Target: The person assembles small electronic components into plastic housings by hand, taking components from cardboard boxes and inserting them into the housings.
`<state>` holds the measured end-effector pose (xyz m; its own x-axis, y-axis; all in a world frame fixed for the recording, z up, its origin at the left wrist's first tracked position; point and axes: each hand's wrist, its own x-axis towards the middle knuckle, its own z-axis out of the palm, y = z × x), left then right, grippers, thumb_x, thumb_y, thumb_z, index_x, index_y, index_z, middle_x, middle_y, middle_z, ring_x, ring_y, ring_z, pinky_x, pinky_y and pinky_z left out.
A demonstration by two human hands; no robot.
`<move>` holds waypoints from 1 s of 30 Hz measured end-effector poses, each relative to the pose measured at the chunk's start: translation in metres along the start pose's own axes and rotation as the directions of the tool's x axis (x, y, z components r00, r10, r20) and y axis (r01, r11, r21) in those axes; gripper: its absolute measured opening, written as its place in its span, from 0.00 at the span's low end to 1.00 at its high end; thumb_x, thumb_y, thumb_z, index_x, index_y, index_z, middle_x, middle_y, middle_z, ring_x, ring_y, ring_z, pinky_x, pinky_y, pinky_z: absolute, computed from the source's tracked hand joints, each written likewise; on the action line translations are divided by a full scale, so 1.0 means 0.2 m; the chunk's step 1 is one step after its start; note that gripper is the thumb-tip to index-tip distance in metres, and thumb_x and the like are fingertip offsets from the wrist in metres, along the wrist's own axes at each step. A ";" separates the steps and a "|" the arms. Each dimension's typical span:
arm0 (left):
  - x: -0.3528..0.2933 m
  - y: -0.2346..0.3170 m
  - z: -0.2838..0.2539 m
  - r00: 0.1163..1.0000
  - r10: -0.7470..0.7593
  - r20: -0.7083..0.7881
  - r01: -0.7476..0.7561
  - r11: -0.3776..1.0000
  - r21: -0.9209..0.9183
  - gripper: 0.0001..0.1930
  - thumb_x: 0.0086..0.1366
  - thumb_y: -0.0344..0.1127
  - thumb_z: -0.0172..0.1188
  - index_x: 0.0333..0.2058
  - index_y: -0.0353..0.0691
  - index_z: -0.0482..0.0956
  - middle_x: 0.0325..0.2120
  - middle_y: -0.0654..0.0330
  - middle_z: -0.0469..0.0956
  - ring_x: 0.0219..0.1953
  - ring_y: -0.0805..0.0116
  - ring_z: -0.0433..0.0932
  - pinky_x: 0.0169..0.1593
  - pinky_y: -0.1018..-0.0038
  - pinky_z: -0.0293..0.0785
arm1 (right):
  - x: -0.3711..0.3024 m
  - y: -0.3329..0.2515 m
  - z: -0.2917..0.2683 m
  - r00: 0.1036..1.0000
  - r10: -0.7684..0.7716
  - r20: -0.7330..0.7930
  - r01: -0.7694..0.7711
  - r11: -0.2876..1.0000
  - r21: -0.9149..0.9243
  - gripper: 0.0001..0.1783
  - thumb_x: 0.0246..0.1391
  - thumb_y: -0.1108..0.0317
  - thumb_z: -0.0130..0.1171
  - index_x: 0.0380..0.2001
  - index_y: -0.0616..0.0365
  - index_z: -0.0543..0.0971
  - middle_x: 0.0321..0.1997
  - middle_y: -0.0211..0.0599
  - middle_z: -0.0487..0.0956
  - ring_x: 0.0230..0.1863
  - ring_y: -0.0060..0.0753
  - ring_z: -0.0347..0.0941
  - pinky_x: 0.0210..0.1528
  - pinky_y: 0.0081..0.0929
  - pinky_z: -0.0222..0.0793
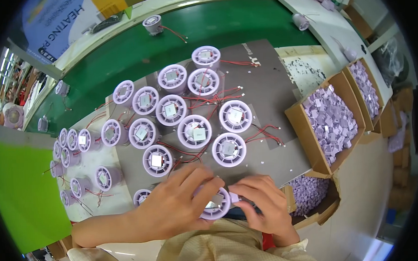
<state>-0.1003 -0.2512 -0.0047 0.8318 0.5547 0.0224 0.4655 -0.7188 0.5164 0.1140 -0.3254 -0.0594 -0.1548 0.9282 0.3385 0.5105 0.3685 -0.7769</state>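
Near the front edge of the work surface, my left hand [177, 199] is closed around a lilac round plastic housing [225, 203] with a spoked rim and a silvery plate in its middle. My right hand [263, 203] pinches a small lilac plastic piece [234, 197] between thumb and fingers, right beside the housing's rim. My left fingers cover part of that housing. Farther off stand several like housings [194, 131], upright, each with a square plate in its centre. Red wires [270, 136] trail from many of them.
At my right, a cardboard box [307, 140] holds many small lilac pieces, with a second box [356, 93] behind it and another box [333, 200] lower down. Across the back runs a green conveyor belt [241, 24] carrying a few housings. A bright green panel [22, 185] stands left.
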 end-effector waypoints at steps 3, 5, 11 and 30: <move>-0.05 0.02 0.00 0.994 -0.110 0.006 0.109 0.977 -0.181 0.34 0.46 0.42 0.74 0.53 0.42 0.73 0.47 0.58 0.72 0.46 0.60 0.77 0.37 0.68 0.79 | -0.02 0.00 -0.01 0.999 -0.038 -0.038 0.043 0.988 0.146 0.17 0.42 0.73 0.69 0.39 0.62 0.83 0.39 0.42 0.79 0.35 0.44 0.77 0.39 0.37 0.75; -0.03 0.04 0.00 0.988 -0.098 -0.115 0.076 0.980 -0.183 0.34 0.48 0.40 0.74 0.55 0.43 0.72 0.47 0.60 0.71 0.41 0.64 0.79 0.32 0.70 0.79 | -0.04 -0.01 -0.04 0.985 -0.055 -0.166 0.074 0.991 0.111 0.16 0.39 0.75 0.70 0.36 0.63 0.83 0.38 0.40 0.79 0.34 0.41 0.77 0.37 0.37 0.74; -0.03 0.02 0.02 0.959 0.029 -0.282 -0.149 0.898 -0.415 0.33 0.48 0.37 0.72 0.54 0.41 0.72 0.42 0.62 0.71 0.32 0.64 0.79 0.30 0.70 0.78 | -0.06 -0.02 -0.14 0.950 -0.307 -0.064 0.310 0.950 0.040 0.25 0.58 0.57 0.61 0.54 0.61 0.76 0.49 0.57 0.76 0.46 0.56 0.75 0.48 0.46 0.72; -0.18 -0.23 -0.49 0.862 -0.116 -0.493 0.136 0.991 0.006 0.31 0.47 0.37 0.73 0.52 0.42 0.73 0.46 0.57 0.74 0.40 0.59 0.81 0.39 0.68 0.80 | 0.32 -0.18 -0.04 0.905 -0.380 -0.190 0.165 0.727 -0.667 0.36 0.67 0.52 0.45 0.71 0.57 0.54 0.74 0.62 0.47 0.74 0.67 0.44 0.70 0.58 0.43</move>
<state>-0.1815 -0.1967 0.0554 0.5138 0.7682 0.3819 0.5763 -0.6388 0.5097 0.0923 -0.2800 -0.0050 -0.1737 0.6906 0.7021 0.9096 0.3858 -0.1545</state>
